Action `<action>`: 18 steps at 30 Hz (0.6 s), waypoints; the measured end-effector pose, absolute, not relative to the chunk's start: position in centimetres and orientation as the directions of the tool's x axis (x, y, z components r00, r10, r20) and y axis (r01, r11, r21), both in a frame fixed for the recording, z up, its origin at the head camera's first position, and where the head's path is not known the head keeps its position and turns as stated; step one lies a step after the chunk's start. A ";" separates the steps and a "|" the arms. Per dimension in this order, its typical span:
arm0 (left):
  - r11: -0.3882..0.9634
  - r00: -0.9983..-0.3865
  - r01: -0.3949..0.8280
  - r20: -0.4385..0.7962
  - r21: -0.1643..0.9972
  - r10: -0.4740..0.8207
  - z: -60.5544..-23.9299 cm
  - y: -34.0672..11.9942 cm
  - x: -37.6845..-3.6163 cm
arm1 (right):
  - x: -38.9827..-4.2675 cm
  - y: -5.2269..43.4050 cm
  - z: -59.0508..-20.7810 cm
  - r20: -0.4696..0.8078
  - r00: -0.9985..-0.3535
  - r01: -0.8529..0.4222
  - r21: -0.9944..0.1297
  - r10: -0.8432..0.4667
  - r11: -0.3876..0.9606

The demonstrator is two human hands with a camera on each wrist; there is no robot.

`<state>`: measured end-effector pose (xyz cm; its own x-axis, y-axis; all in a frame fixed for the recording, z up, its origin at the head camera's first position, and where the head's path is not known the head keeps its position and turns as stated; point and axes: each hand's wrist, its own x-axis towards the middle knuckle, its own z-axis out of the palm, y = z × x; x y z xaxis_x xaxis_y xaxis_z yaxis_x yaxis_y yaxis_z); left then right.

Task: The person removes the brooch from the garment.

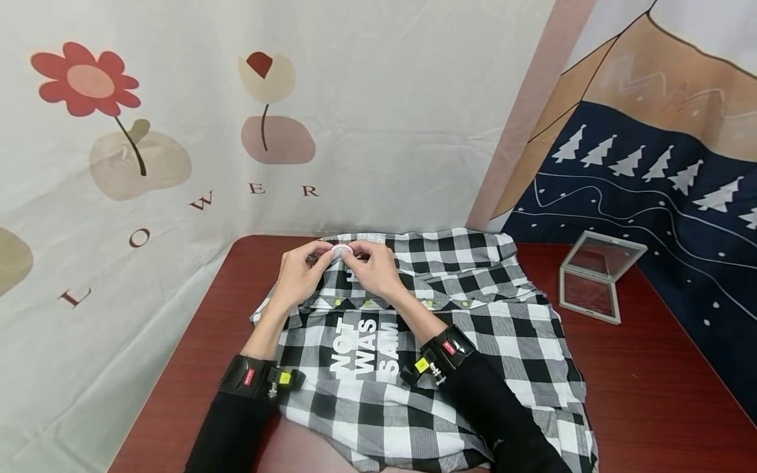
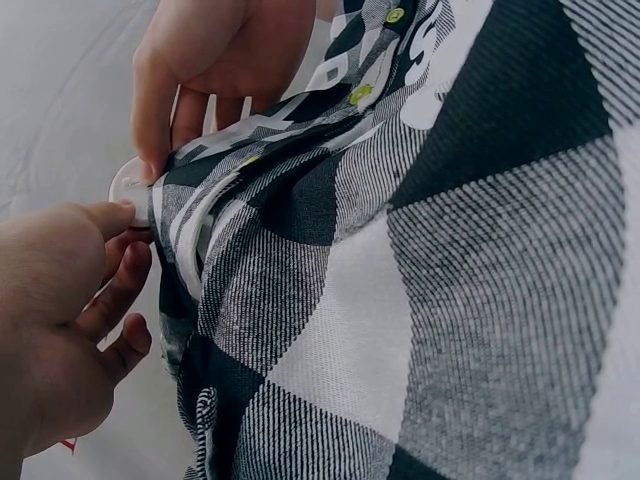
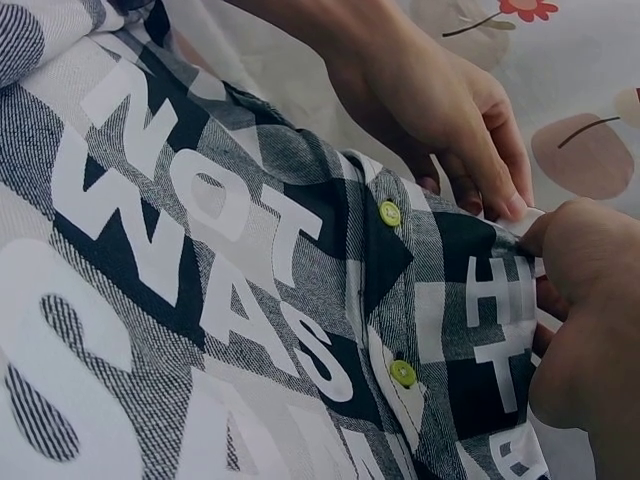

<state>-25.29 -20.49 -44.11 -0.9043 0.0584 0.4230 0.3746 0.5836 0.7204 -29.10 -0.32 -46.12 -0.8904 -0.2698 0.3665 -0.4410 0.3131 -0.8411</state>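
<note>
A black-and-white checked shirt [image 1: 473, 348] with white lettering lies spread before me. Yellow-green buttons [image 3: 402, 373] run along its placket. At the shirt's far edge, both hands meet at a small, flat white piece with a rounded rim [image 2: 125, 190], whose kind I cannot tell. My left hand [image 1: 298, 272] pinches it between thumb and forefinger, the other fingers loosely bent. From the other side my right hand [image 1: 375, 268] pinches the same piece with thumb and forefinger. In the right wrist view, the white piece [image 3: 522, 220] sits right against the cloth edge, partly covered by fingertips.
A hinged square case [image 1: 591, 279] with clear panels stands opened on the red-brown table [image 1: 644, 368] at the right. Behind the table hangs a pale curtain with flower prints [image 1: 384, 118]. A dark blue cloth with white trees [image 1: 639, 197] hangs at the right.
</note>
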 end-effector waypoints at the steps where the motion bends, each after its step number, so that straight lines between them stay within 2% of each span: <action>1: 0.583 -0.904 0.374 0.423 0.721 0.058 -44.1 -20.5 -25.3 | -29.1 -0.3 -46.1 0.365 -0.890 -0.441 -0.841 -0.273 0.314; 18: 0.581 -0.901 0.374 0.433 0.722 0.042 -44.4 -20.6 -25.3 | -29.7 0.3 -46.5 0.373 -0.852 -0.488 -0.820 -0.367 0.299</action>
